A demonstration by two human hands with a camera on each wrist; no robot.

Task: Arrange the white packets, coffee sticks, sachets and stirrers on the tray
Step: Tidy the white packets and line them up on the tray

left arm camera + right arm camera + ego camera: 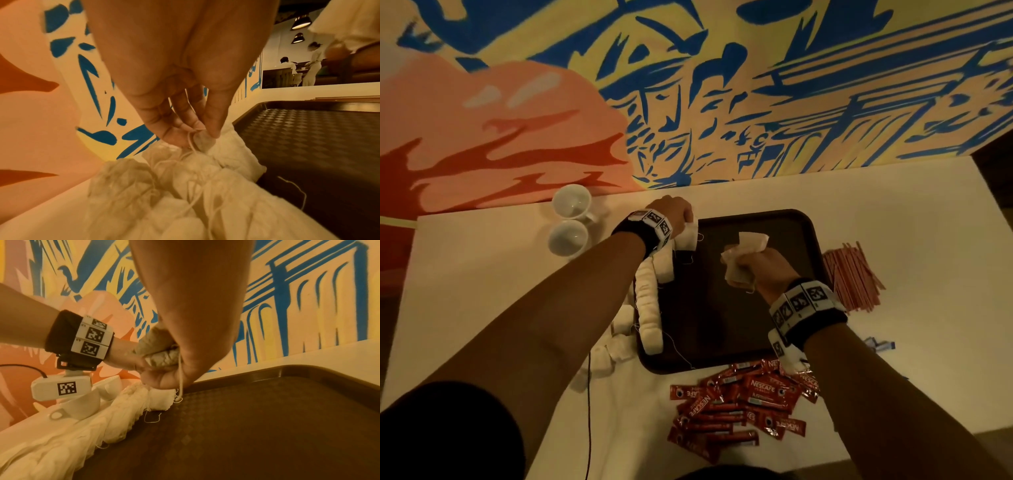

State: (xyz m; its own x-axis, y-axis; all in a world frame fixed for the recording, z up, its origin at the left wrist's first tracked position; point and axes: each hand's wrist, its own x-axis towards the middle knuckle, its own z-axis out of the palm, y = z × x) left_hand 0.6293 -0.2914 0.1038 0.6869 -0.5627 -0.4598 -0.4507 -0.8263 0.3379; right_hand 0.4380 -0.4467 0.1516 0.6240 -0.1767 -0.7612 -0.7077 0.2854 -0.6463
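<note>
A dark brown tray (739,329) lies on the white table. A row of white packets (649,308) with loose strings runs along its left edge. My left hand (681,216) pinches a white packet (202,142) at the far end of that row, at the tray's far left corner. My right hand (763,265) hovers over the middle of the tray and grips a bunch of white packets (744,255), also seen in the right wrist view as crumpled packets (162,352) inside the fist. Red coffee sticks (743,401) lie heaped in front of the tray. Pink stirrers (852,277) lie to its right.
Two white cups (570,221) stand left of the tray near the painted wall. More white packets (606,353) lie loose on the table off the tray's left front corner. A few blue sachets (880,344) lie at the right. A black cable (588,411) runs along the table.
</note>
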